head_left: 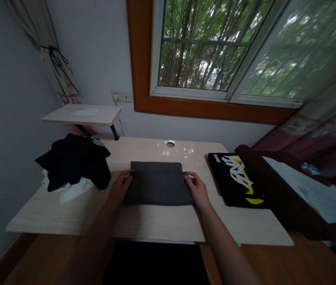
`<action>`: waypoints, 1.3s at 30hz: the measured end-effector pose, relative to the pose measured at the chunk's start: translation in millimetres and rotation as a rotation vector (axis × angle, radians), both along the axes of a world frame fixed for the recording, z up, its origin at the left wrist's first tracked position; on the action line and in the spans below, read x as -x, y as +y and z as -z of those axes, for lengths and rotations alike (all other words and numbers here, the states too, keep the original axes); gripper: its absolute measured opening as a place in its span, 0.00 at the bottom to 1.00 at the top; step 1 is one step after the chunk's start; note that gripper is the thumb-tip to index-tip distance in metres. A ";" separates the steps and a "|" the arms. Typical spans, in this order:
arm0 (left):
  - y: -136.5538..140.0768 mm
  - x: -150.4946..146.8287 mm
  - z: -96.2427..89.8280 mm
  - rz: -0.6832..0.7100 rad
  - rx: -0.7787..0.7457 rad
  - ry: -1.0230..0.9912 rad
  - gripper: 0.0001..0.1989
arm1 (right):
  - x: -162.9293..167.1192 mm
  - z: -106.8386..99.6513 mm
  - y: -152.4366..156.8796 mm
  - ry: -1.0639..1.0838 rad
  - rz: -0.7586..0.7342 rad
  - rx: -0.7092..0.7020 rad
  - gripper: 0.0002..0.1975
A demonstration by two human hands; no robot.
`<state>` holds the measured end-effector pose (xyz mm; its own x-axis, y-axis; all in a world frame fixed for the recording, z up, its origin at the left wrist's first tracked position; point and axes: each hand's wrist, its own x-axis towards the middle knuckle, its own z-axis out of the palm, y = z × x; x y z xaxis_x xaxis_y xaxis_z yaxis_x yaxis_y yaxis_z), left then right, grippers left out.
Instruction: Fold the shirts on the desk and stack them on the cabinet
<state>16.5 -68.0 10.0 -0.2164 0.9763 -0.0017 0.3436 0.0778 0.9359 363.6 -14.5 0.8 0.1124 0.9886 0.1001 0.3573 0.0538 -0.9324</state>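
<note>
A dark grey folded garment [157,186] lies flat in the middle of the desk, its exact kind hidden by the folding. One layer is folded over, and a narrower strip shows along its far side. At its left edge my left hand [122,185] is closed, with thumb and fingertips pinching the cloth. My right hand [197,188] pinches the opposite edge in the same way, near the far right corner of the upper layer. Both forearms reach in from the near side of the desk.
A crumpled black garment [74,160] lies over white cloth [77,190] on the left. On the right sits a folded black garment [223,180] with white and yellow print. The pale desk [162,223] has a raised shelf [102,115] at back left and a cable hole [170,145].
</note>
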 end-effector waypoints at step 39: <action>-3.6 -2.8 -7.9 -0.001 -0.004 0.020 0.26 | -1.9 5.0 1.2 -0.030 0.007 0.000 0.26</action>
